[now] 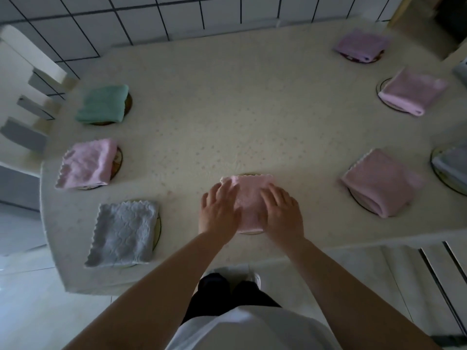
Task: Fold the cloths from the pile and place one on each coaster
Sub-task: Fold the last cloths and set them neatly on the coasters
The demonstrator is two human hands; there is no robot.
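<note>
A folded pink cloth (249, 195) lies on a coaster (249, 175) near the table's front edge. My left hand (219, 210) rests flat on its left side and my right hand (281, 210) rests flat on its right side, fingers straight. Round the table lie other folded cloths on coasters: a grey cloth (123, 233), a pink cloth (87, 164) and a green cloth (103, 103) on the left, a purple cloth (361, 44), a light pink cloth (412, 93) and a dusky pink cloth (379, 181) on the right. A grey cloth (452, 165) shows at the right edge.
The table (227, 109) wears a cream dotted tablecloth. A white chair (22, 79) stands at the left, a tiled wall (151, 18) behind. Another chair back (439, 274) sits at the lower right. My shoes (232, 276) are below the table edge.
</note>
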